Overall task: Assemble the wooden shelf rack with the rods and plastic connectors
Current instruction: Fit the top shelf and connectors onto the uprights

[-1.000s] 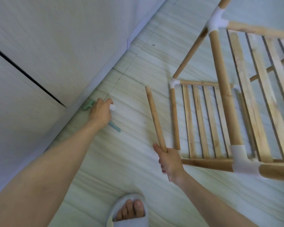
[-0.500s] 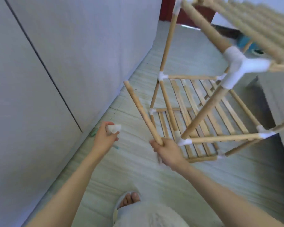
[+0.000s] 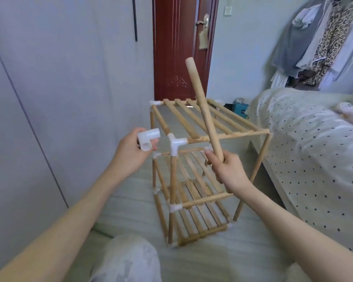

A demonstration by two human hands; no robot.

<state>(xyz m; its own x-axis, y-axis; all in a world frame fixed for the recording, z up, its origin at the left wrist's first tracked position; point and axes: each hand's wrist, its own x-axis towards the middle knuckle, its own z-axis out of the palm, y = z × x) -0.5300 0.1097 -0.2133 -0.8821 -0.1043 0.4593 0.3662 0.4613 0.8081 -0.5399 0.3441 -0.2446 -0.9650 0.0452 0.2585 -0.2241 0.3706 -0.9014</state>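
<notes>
Bedroom floor: three-tier wooden slatted rack (image 3: 194,159) upright beside dotted bed (image 3: 306,151).
Your left hand (image 3: 130,153) pinches white plastic elbow connector (image 3: 148,140); your right hand (image 3: 228,169) has fingers clamped round loose round wooden rod (image 3: 204,110).

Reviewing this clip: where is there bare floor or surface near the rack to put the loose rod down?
Bare floor lies between the white wall panels and the rack, and in front of the rack toward the person's knee. The rack's slatted top shelf is bare too. It is tight between the rack and the bed.
</notes>
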